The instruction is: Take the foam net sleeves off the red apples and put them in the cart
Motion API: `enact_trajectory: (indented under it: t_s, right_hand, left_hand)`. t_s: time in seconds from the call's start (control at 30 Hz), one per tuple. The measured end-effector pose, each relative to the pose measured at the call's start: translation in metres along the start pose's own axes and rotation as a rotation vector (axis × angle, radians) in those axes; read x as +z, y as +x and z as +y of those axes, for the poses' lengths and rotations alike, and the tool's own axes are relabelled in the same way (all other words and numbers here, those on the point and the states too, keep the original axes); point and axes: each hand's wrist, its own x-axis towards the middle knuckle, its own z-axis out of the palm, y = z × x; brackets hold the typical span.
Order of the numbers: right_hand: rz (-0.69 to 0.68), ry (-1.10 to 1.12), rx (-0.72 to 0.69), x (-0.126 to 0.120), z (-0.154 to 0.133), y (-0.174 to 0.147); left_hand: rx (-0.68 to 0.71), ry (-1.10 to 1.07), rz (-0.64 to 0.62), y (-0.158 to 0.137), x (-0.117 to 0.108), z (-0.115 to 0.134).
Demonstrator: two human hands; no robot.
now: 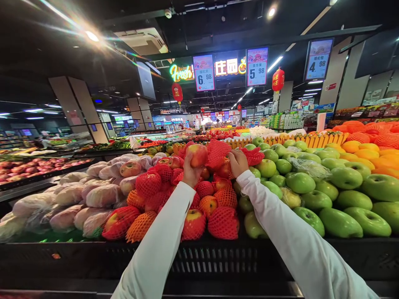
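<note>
A bare red-and-yellow apple (198, 155) rests in my left hand (190, 172), whose fingers curl round its left side and underside. Just to its right, a red foam net sleeve (218, 153) stands up, loose and wide, without a visible apple inside. The closed fingers of my right hand (238, 162) grip the sleeve's right edge; their tips are partly hidden. Below both hands lies a heap of apples in red and orange foam nets (222, 222). Another red net (253, 155) lies just beyond my right hand.
Plastic-wrapped pale fruit (102, 195) is piled on the left, green apples (339, 220) on the right. Oranges (369, 153) lie farther right, by a yellow picket divider (324, 140). The black slatted crate front (215, 259) runs along the near edge. Price screens (204, 72) hang overhead.
</note>
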Motion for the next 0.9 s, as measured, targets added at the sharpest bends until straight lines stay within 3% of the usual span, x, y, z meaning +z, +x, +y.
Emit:
enact_trajectory:
  t_s: [0.13, 0.23, 0.43, 0.63, 0.8, 0.9]
  right_hand:
    - [-0.043, 0.195, -0.233, -0.001, -0.003, 0.000]
    - [-0.094, 0.292, -0.314, 0.003, -0.005, -0.002]
    - [-0.136, 0.256, -0.300, 0.012, -0.007, -0.004]
    - [-0.224, 0.173, -0.247, 0.014, -0.010, -0.008]
    - [-0.186, 0.122, -0.153, 0.009, -0.016, -0.011]
    - [-0.162, 0.088, -0.075, 0.008, -0.018, -0.012]
  left_hand:
    - [-0.081, 0.000, -0.009, -0.004, 0.004, 0.003]
    - [-0.139, 0.034, -0.050, -0.006, 0.006, 0.004]
    - [-0.154, 0.082, -0.182, -0.004, 0.002, -0.002]
    - [-0.316, 0.173, -0.300, -0.005, 0.002, -0.010]
    - [-0.304, 0.224, -0.301, -0.003, 0.000, -0.003]
    - [-0.260, 0.268, -0.216, 0.003, -0.008, 0.000]
